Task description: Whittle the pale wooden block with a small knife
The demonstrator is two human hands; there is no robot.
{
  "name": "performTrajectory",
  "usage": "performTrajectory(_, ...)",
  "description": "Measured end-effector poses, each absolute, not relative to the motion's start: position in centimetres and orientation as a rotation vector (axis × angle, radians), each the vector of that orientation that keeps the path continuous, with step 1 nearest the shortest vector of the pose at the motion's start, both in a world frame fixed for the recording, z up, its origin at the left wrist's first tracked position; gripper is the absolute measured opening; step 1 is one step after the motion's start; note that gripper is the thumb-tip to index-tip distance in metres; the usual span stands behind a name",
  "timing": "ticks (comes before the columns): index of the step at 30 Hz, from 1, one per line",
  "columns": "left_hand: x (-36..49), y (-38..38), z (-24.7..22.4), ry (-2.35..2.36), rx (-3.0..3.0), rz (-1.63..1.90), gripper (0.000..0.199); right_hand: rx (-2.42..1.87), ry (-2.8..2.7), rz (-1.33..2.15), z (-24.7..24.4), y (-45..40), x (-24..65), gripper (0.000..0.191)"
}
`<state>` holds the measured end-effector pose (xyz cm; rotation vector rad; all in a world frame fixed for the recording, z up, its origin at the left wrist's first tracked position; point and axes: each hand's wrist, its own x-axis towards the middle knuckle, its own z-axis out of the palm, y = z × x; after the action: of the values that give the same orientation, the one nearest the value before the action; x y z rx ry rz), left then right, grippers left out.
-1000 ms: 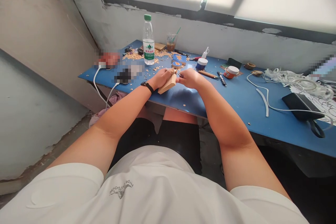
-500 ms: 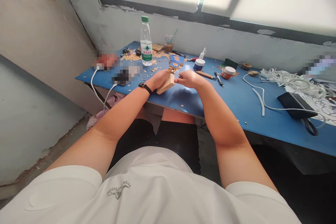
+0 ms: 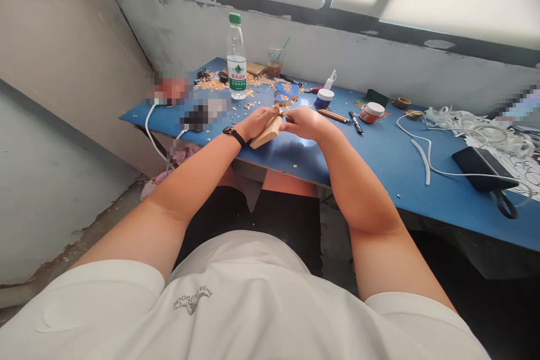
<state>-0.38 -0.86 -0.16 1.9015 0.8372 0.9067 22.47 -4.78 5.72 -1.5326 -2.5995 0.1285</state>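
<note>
The block [image 3: 268,133] is gripped by the left hand [image 3: 258,124], over the table [image 3: 379,163]. Just beside it, the right hand [image 3: 307,122] curls round a thin tool [image 3: 289,118], mostly hidden. Beyond the left hand stands a bottle [image 3: 237,73]; right of the right hand lies a pen [image 3: 356,122].

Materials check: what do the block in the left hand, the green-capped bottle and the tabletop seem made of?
Block: likely bare wood, pale and matte, no coating visible.
Bottle: probably glossy plastic, with see-through walls.
Tabletop: smooth blue, reflecting light; laminate or paint, unclear.
</note>
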Motion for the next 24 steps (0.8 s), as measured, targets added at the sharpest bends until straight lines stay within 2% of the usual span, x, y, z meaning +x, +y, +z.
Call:
performTrajectory(6,-0.2,-0.5,-0.1,0.913,1.865,0.964,0.065,-1.517,-2.58,0.048,4.7,-4.3,22.3,0.076)
performTrajectory(12,0.1,0.1,-0.5,0.978,1.821,0.974,0.069,-1.586,-2.541,0.003,4.3,-3.8,22.3,0.087)
performTrajectory(17,0.4,0.3,-1.0,0.937,1.786,0.959,0.067,-1.607,-2.541,0.089,5.1,-4.4,22.8,0.08)
performTrajectory(24,0.2,0.2,-0.9,0.932,1.745,0.865,0.047,-1.509,-2.594,0.232,5.8,-5.2,23.1,0.065)
